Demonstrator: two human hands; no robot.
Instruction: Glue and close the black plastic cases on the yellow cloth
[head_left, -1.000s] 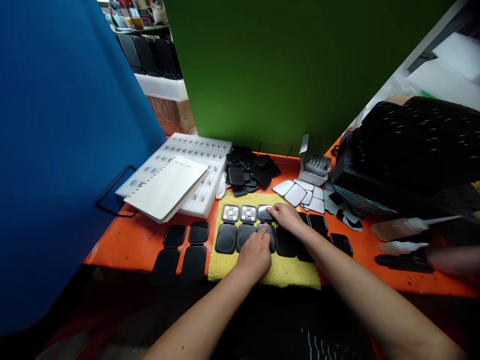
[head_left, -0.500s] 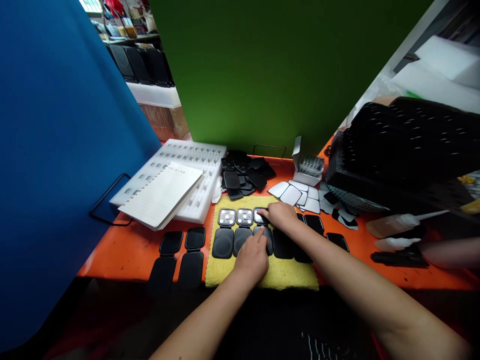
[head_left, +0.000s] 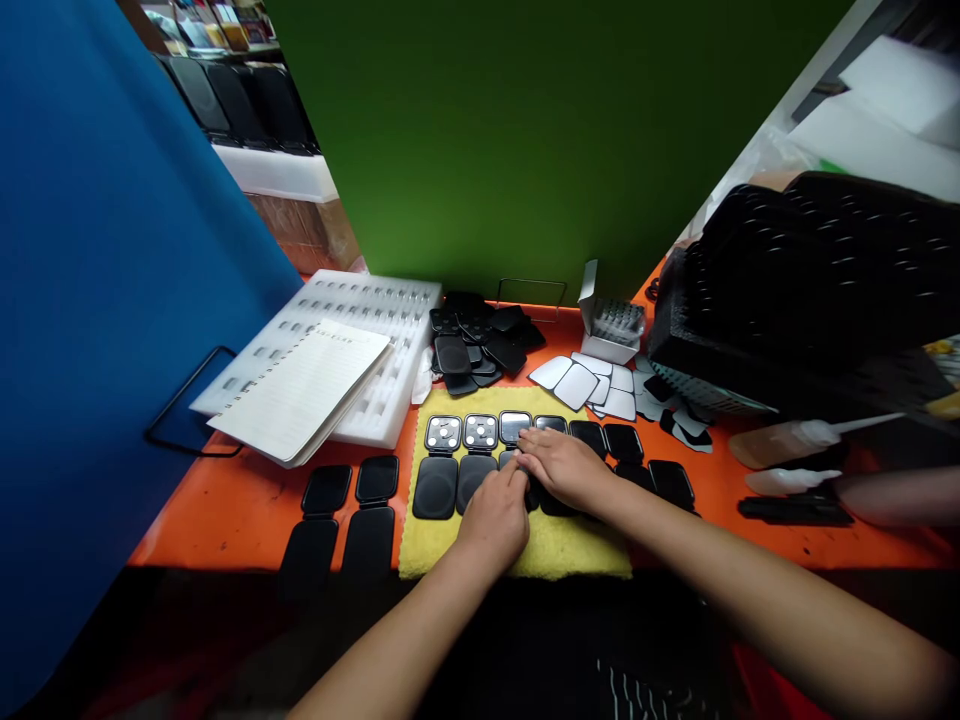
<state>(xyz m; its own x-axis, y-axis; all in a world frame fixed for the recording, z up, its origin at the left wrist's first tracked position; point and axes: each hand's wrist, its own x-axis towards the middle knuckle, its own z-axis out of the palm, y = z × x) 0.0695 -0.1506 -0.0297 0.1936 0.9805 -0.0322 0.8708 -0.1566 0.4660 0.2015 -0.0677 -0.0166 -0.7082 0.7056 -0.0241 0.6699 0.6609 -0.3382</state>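
Observation:
A row of black hinged folding cases [head_left: 435, 488] lies unfolded on a yellow cloth [head_left: 577, 550]. In the first two from the left, the upper panels [head_left: 481, 432] show pale round spots. The third has a shiny, mirror-like upper panel [head_left: 515, 427]. My left hand [head_left: 495, 515] rests on that third case's lower half, index finger stretched out, the other fingers partly hidden. Across its hinge area lies my right hand [head_left: 566, 468], fingers extended and fairly flat, the fingertips meeting those of my left hand. Both hands cover much of the lower panel.
Left are a white foam tray [head_left: 382, 405] with a notebook [head_left: 307, 390] on it, and two more unfolded cases [head_left: 369, 535]. Behind lie black pieces [head_left: 480, 345], white-faced plates [head_left: 576, 385] and a small box [head_left: 611, 345]. Bottles [head_left: 780, 442] and another person's blurred arm [head_left: 900, 497] are right.
My right hand has moved down from the third case's upper panel to its hinge area, uncovering the shiny surface. My left hand stays on the lower half. The view has shifted slightly.

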